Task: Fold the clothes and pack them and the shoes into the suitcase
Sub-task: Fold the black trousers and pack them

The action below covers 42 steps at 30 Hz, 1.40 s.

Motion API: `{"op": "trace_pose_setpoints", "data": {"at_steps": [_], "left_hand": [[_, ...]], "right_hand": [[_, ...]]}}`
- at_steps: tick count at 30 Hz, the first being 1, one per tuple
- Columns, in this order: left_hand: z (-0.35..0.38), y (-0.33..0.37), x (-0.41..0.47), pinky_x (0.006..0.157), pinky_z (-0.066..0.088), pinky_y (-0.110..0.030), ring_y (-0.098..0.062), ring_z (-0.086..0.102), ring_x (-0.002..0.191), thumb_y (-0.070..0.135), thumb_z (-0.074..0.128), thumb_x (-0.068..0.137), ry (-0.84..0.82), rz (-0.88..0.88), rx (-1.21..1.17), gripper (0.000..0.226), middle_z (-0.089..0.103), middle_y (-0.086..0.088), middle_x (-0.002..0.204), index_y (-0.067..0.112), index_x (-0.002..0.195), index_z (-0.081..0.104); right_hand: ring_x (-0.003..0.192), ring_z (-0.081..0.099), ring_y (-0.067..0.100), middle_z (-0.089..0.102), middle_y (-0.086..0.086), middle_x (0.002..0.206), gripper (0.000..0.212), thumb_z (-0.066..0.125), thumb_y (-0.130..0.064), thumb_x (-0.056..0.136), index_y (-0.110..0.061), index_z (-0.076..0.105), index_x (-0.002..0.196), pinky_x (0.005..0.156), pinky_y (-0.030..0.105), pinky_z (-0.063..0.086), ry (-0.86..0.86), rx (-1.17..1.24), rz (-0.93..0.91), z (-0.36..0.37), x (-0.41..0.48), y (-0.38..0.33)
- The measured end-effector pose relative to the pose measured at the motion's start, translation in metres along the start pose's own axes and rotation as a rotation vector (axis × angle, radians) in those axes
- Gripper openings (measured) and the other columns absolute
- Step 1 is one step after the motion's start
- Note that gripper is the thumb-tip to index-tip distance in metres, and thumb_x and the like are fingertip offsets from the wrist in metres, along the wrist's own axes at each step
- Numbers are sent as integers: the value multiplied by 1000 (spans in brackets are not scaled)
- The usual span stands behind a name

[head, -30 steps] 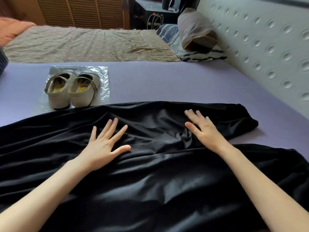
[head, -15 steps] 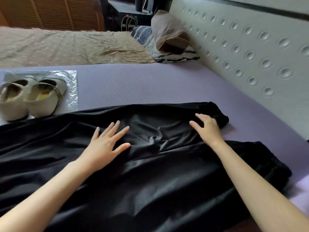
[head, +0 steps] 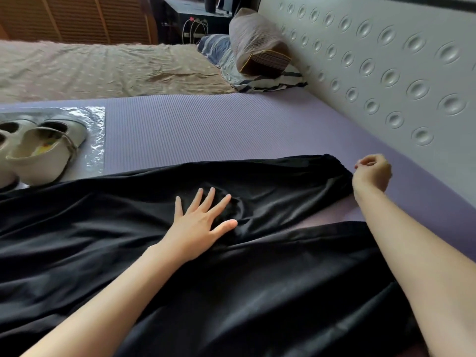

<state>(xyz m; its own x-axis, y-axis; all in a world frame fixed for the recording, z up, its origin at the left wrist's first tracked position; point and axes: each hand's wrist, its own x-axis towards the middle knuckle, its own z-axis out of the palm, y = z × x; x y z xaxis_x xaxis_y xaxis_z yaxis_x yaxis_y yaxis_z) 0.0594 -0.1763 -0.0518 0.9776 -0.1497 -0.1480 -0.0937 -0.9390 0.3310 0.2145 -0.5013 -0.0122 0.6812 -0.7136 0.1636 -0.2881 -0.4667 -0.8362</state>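
Head view, looking down over both forearms.

Hardest to judge: right hand [head: 372, 172], fingers curled inward, back of the hand toward the camera, palm side hidden. Impossible to tell whether pinching cloth or holding nothing. Just left of its wrist, the far corner of the black garment [head: 257, 292], touching or almost touching; no telling which.

Left hand [head: 198, 225] plainly flat, fingers straight and spread, palm pressed on the garment, with a knot of wrinkles under the fingertips.

Near and left parts of the garment cut off by the frame edges and partly covered by both forearms. Kind of garment not readable.

Well to the left of the left hand and farther off, pale shoes [head: 43, 153] on a crinkled clear plastic sheet [head: 96, 140]. One shoe whole, the other sliced by the frame edge, coloured insole too blurred to make out.

As for the garment's look: black, smooth, faintly glossy, spread wide over a purple ribbed mat [head: 206, 130]. Long soft folds running left to right. One arm of cloth reaching toward the right hand, a second edge lying nearer, under the right forearm, with a bare wedge of mat between the two.

Beyond both hands, a beige bedspread [head: 103, 70] and a brown pillow [head: 257, 47] on top of a striped pillow [head: 260, 82]. To the right of the right hand, a pale dimpled wall panel [head: 386, 73].
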Motion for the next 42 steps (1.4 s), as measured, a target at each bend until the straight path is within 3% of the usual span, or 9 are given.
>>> {"op": "trace_pose_setpoints", "data": {"at_steps": [4, 7, 15, 19, 26, 29, 33, 37, 42], "left_hand": [[4, -4, 6, 111, -19, -52, -10, -25, 141, 74, 13, 79, 18, -36, 7, 71, -15, 8, 157, 49, 145, 3], [5, 2, 11, 111, -20, -53, -7, -24, 141, 74, 16, 78, -31, 19, -3, 72, -15, 9, 157, 50, 145, 2], [4, 7, 22, 111, -21, -50, -9, -30, 138, 83, 4, 72, 98, 47, 41, 82, -16, 8, 157, 48, 146, -2], [5, -1, 28, 111, -17, -54, -18, -30, 139, 80, 6, 72, 45, -44, 106, 83, -21, 6, 156, 46, 146, -6], [-6, -10, 21, 113, -16, -49, -15, -24, 142, 65, 17, 89, 213, -158, 13, 69, -11, 0, 158, 37, 149, -2], [-1, -22, 7, 113, -13, -51, -18, -25, 142, 70, 12, 88, 152, -205, 150, 72, -18, -1, 157, 36, 148, -7], [10, -33, -3, 112, -17, -45, -13, -24, 141, 86, -23, 50, 69, -163, 101, 106, -22, 3, 156, 39, 145, -16], [-6, -40, -12, 115, -11, -40, -12, -16, 144, 71, 15, 87, 66, -123, -14, 75, -10, 2, 159, 33, 150, 1], [-37, -100, -63, 117, 11, -38, -16, 18, 144, 32, 50, 96, 454, -161, -162, 50, 30, -4, 153, 21, 143, 38]], "right_hand": [[87, 59, 21, 67, 7, 104, 18, 62, -21, 88, -16, 56, 105, 75, 26, 40, -127, 85, 25, 8, 15, 1], [108, 56, 30, 60, 5, 92, 40, 59, -55, 85, -17, 67, 92, 85, 33, 38, -293, -123, -23, 24, 15, 8], [106, 58, 29, 68, 11, 110, 23, 60, -31, 91, -13, 66, 103, 104, 35, 23, -65, -151, -94, 22, 23, -13], [123, 45, 34, 61, 15, 123, 28, 58, -29, 92, -15, 64, 115, 102, 35, 29, -202, -317, -69, 31, 23, -4], [130, 38, 35, 46, 13, 144, 49, 50, -34, 96, -6, 48, 137, 108, 42, 24, -273, -378, -655, 50, -37, -10], [142, 22, 30, 24, 11, 156, 64, 33, -53, 98, -13, 33, 147, 115, 42, 15, -581, -612, -660, 60, -62, -4], [147, -10, 19, -9, 2, 160, 71, 14, -62, 95, -24, -3, 153, 119, 42, -4, -727, -827, -611, 67, -69, 12], [146, -14, 24, -15, 3, 159, 70, 21, -56, 98, -21, -7, 152, 118, 47, -5, -732, -829, -531, 60, -77, -5], [147, -2, 26, 3, 5, 161, 56, 39, -34, 101, -14, 24, 150, 117, 44, 3, -687, -590, -742, 58, -144, -49]]}}
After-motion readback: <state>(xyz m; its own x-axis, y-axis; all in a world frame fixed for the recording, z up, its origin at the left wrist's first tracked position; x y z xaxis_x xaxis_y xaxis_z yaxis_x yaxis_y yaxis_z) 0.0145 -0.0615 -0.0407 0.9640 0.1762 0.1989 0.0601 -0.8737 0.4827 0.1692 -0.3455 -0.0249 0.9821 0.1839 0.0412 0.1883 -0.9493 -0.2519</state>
